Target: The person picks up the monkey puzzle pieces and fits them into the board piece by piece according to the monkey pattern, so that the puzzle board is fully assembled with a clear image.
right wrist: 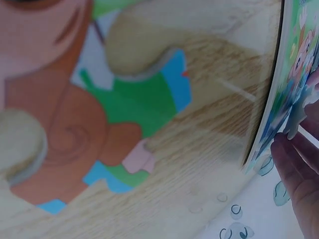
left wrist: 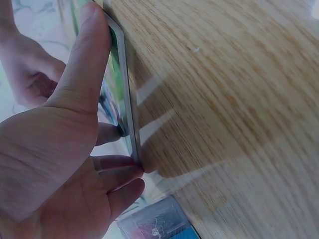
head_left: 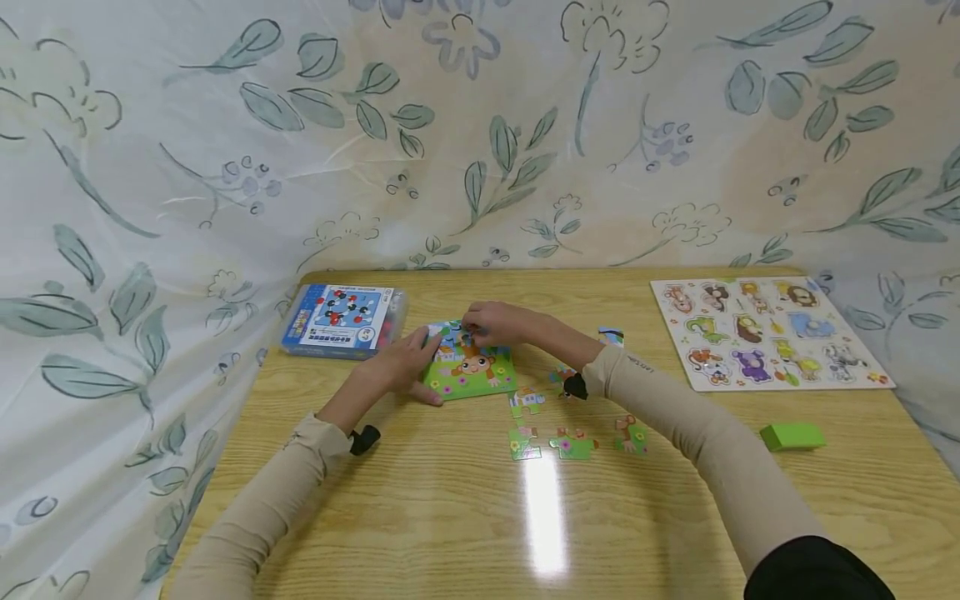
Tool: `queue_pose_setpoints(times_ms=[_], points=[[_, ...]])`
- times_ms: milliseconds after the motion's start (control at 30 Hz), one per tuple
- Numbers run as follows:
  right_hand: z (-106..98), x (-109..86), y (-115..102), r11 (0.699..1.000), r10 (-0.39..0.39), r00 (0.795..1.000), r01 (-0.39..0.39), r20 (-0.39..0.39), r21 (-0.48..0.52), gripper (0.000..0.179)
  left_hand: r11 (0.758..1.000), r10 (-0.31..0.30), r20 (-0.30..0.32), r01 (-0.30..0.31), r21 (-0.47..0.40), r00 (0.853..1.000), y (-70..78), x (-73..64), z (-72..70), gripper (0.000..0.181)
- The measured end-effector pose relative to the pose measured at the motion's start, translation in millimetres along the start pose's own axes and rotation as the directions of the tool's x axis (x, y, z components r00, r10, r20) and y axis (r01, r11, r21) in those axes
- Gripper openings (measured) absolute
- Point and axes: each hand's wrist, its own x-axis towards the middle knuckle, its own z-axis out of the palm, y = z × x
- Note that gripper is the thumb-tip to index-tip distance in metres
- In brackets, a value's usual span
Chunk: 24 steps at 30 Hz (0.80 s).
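Note:
A jigsaw puzzle board [head_left: 480,382] with a monkey picture lies on the table. My left hand [head_left: 401,367] holds its left side, the thumb at the near corner and the fingertips along the far part of the edge. Over the board's far side, my right hand [head_left: 497,323] pinches a jigsaw piece [right wrist: 299,112], whose grey underside shows in the right wrist view. Loose jigsaw pieces lie nearer me and to the right, among them a green one with flowers [head_left: 572,445] and one with a monkey's arm [head_left: 632,435]. My right forearm partly covers another piece.
A clear plastic case [head_left: 345,321] with a molecule picture stands at the back left. At the right lie a white animal puzzle board [head_left: 772,333] and a green block [head_left: 792,437]. A floral curtain [head_left: 480,167] hangs behind the wooden table [head_left: 420,517].

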Motion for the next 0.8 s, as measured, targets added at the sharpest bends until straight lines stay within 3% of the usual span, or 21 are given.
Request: queue_pose_setpoints(times_ms=[300, 800], points=[[1.7, 5.3, -1.7, 0.99, -0.044, 0.998, 0.049, 0.038, -0.129, 0.027, 1.0, 0.0, -0.001, 0.0, -0.02, 1.0, -3.0, 0.6, 2.1, 0.116], [2.3, 7.1, -3.1, 0.973, -0.07, 0.996, 0.081, 0.06, -0.216, 0.025, 1.0, 0.012, -0.037, -0.013, -0.018, 0.999, -3.2, 0.3, 6.9, 0.116]])
